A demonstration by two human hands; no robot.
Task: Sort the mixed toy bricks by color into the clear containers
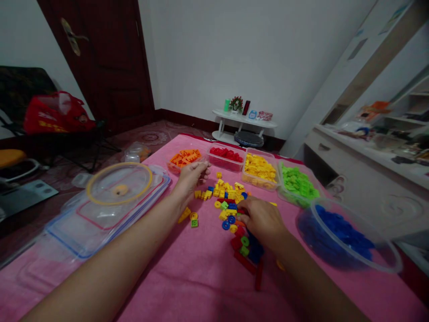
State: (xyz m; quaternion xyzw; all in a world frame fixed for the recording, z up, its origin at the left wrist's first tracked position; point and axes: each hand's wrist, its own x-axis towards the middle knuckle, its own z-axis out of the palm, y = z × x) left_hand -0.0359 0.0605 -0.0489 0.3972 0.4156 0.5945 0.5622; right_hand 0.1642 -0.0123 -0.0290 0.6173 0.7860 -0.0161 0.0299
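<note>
Many loose blocks (231, 212) are lying around the right hand (263, 219); the left hand (193, 174) is hovering near orange blocks (185, 157); grips undetermined.

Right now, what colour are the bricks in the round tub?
The bricks in the round tub are blue, best in the head view.

And there the right hand (263, 219) sat over part of the mixed bricks (231, 212), so I lost whatever lay beneath it! Across at the left hand (191, 180), I couldn't tell whether the curled fingers (203, 167) held anything, and it covered a corner of the orange-brick container (172, 167). Both forearms (134, 250) ran out past the bottom edge, the door (103, 58) out the top! The dresser's clutter (372, 112) blurred beyond naming; the red bag's (60, 114) lettering beat me too.
</note>
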